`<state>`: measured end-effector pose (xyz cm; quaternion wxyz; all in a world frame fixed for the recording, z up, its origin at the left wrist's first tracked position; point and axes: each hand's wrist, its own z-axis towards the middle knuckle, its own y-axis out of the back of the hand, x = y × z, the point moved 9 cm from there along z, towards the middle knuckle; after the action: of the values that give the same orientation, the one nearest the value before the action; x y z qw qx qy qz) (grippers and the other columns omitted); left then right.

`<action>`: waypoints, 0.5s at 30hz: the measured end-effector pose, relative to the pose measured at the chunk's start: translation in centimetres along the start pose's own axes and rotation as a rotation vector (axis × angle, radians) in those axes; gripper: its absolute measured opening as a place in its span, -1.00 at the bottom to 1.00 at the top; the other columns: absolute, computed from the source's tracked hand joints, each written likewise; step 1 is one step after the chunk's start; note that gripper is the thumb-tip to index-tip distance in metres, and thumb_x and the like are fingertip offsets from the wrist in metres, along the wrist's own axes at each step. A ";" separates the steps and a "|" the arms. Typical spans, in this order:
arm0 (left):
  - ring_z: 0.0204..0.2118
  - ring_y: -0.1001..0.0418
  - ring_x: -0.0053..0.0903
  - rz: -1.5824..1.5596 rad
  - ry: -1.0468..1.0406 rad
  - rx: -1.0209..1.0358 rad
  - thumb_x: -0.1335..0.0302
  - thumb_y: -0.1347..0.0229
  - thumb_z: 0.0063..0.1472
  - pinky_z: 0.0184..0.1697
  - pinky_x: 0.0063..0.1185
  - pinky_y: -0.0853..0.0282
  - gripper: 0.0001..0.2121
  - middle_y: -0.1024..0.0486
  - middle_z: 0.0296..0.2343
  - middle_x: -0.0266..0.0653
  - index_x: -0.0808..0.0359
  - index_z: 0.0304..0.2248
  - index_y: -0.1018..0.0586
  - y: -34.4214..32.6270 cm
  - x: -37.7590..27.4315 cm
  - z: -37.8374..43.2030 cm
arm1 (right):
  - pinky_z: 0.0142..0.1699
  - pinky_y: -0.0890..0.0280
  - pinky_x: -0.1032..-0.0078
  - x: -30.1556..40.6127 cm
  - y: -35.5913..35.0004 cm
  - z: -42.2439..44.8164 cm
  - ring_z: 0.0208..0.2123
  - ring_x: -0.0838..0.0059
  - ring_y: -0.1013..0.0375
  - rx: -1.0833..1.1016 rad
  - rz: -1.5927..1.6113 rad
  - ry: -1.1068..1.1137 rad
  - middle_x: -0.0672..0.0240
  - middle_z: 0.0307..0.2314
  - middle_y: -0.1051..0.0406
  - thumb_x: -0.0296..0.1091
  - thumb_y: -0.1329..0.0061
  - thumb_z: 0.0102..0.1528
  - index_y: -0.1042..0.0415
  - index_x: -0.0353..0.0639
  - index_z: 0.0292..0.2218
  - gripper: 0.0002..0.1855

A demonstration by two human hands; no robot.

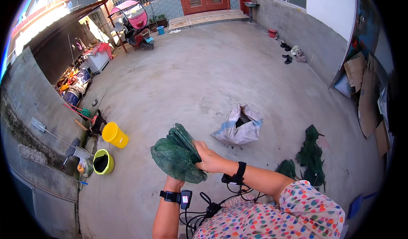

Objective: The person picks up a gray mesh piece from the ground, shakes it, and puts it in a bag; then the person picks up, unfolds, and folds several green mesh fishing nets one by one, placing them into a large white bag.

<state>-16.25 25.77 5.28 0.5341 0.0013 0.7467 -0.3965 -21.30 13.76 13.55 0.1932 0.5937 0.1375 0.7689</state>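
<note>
Before my body I hold a bundled green mesh net (pixel 173 156), which looks like a folded collapsible fish trap. My right hand (pixel 208 157) grips its right side, thumb and fingers around the stacked edges. From below, my left hand (pixel 174 182) supports the bundle; its fingers are hidden behind the mesh. Beyond it, on the concrete, stands a white woven sack (pixel 237 132) with a blue stripe, its mouth gaping over dark contents. To the right lie a spread dark green net (pixel 311 154) and a smaller net piece (pixel 286 168).
A yellow bucket (pixel 114 135) and a lime-green bucket (pixel 108 165) with dark contents stand left, near mops (pixel 73 145) along the wall. Cardboard (pixel 366 95) leans at right. Several shoes (pixel 293 51) line the far wall. A canopied scooter (pixel 137 32) is parked at back left. Cables hang at my wrists.
</note>
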 end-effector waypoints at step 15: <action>-0.52 -0.51 -0.37 0.981 0.049 -0.112 0.54 0.07 0.19 -0.50 -0.51 -0.44 -0.72 -0.47 -0.31 -0.04 0.41 -0.10 -0.34 -10.8 2.0 11.8 | 0.04 -0.17 0.51 -11.5 19.1 -3.6 -0.09 0.40 -0.33 -0.589 0.134 -0.186 0.14 -0.17 -0.36 -0.65 0.14 -0.17 -0.14 -0.28 0.03 -0.34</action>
<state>-12.31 10.50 8.73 0.6392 0.3335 0.6905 -0.0574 -24.80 -8.42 11.15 0.3175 0.5876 -0.1487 0.7293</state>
